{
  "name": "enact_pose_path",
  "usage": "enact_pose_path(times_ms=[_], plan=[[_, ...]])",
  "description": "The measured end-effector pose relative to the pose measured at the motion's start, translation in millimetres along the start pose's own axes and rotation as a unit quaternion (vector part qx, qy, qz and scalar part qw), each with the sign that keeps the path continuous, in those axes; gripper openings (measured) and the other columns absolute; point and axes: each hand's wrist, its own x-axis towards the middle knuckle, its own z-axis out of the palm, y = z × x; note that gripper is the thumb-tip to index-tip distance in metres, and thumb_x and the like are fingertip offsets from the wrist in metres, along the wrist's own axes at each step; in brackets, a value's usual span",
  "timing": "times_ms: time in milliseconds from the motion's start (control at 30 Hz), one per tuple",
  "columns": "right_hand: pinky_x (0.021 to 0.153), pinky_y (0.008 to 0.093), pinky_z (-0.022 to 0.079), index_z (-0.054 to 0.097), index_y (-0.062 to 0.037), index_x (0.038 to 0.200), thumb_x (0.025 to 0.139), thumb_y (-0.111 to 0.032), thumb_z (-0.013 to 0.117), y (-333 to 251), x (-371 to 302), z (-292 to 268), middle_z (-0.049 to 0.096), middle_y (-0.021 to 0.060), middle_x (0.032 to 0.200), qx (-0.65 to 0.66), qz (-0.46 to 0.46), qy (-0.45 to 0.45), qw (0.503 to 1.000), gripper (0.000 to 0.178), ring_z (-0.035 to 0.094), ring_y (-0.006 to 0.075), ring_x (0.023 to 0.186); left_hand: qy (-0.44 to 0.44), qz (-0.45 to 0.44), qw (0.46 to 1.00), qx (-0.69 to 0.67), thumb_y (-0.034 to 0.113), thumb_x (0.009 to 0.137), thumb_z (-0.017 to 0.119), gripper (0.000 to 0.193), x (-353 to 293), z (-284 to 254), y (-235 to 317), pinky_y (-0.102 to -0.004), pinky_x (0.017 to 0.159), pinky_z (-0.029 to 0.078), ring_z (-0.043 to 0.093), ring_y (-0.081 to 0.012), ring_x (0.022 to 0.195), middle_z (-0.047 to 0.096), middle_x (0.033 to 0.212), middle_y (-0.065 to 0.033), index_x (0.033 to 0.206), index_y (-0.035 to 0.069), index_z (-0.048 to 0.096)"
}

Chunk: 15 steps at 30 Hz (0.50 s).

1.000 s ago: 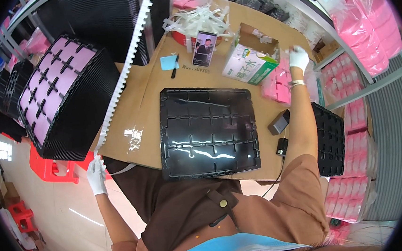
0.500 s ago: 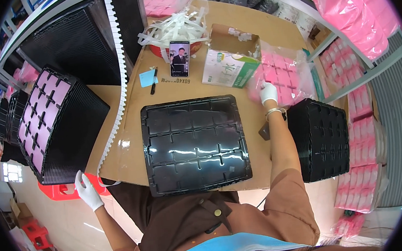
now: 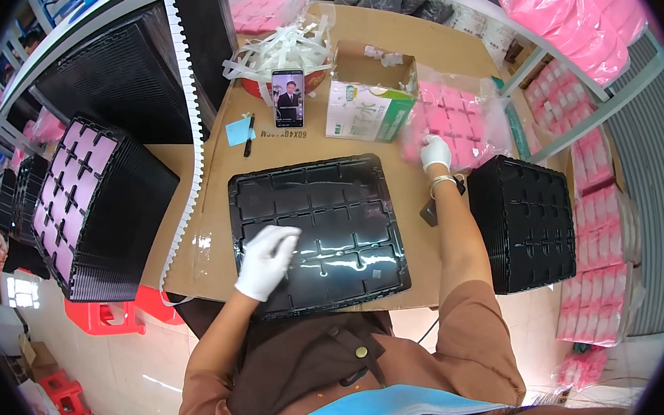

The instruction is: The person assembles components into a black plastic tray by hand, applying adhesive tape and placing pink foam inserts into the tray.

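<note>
Face up on the cardboard-covered table lies a black plastic tray point(image 3: 320, 208) with moulded cells. My left hand point(image 3: 266, 263), in a white glove, is over its left front part, thumb and fingers apart and somewhat blurred, with nothing held. My gloved right hand point(image 3: 436, 152) is at the near left edge of a bagged pack of pink blocks point(image 3: 458, 123). Its fingers are curled against the pack; what they grip is hidden. Just right of that forearm stands a stack of black trays point(image 3: 524, 223).
At left, a tilted stack of black trays topped with pale pink pieces point(image 3: 73, 189) rests by a red stool point(image 3: 103, 317). A phone point(image 3: 289, 99) stands before a red bowl of white strips point(image 3: 285, 51). Nearby are an open carton point(image 3: 367, 111), a pen point(image 3: 249, 136) and a white toothed strip point(image 3: 193, 125).
My left hand has moved right, from beside the left tray stack to over the black tray. My right hand stays at the pink pack. The view has shifted slightly.
</note>
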Motion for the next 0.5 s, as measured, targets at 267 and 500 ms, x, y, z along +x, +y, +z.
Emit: enact_pose_path(times_ms=[267,500], plan=[[0.055,0.0353,0.045,0.065,-0.0105,0.085,0.077,-0.008,0.058,113,51,43,0.061,0.0063,0.067,0.403,0.109,0.086,0.904,0.011,0.056,0.0228,0.057,-0.076,-0.174,0.973,-0.128,0.021,0.092,0.046,0.025,14,-2,-27,-0.0207,0.056,0.045,0.053,-0.0075,0.063,0.061,0.082,-0.0017,0.103,0.004,0.061],[0.052,0.0277,0.036,0.051,-0.009,0.072,0.082,-0.007,0.047,-32,-47,-112,0.048,0.0002,0.066,0.501,-0.056,0.031,0.863,0.011,0.046,0.0144,0.058,-0.201,-0.286,0.806,-0.477,0.056,0.09,0.035,0.067,21,22,-33,-0.0293,0.073,0.049,0.06,-0.0195,0.085,0.06,0.1,-0.015,0.112,-0.005,0.052]])
